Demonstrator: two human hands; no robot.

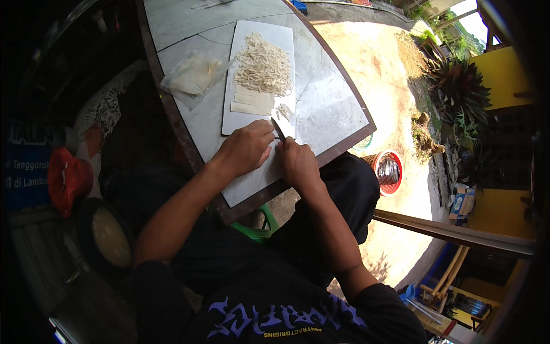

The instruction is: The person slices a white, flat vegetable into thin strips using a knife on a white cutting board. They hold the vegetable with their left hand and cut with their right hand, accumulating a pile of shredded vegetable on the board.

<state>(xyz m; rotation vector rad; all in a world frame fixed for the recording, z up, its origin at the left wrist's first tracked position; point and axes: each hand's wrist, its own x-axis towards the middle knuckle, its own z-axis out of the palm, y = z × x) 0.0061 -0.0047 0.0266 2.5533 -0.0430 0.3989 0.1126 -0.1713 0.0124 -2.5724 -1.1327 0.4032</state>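
My right hand [299, 162] grips a small knife [278, 128], its dark blade angled away from me over the near end of a white board [235, 124]. Close to the blade, my left hand [248, 144] rests with bent fingers at the board's near edge; whatever lies under its fingertips is hidden. Flat pale strips [251, 102], which look like dough sheets, lie on the board just beyond. Past them is a heap of thin cut sticks [263, 64]. A few loose sticks [284, 112] sit right of the strips, near the knife tip.
The board lies on a grey-white tabletop [324, 101] with a dark wooden rim. A clear plastic bag [193, 77] with pale sheets inside is left of the board. A green plastic stool [258, 230] shows below the table, and a red-rimmed basket [389, 172] stands on the ground to the right.
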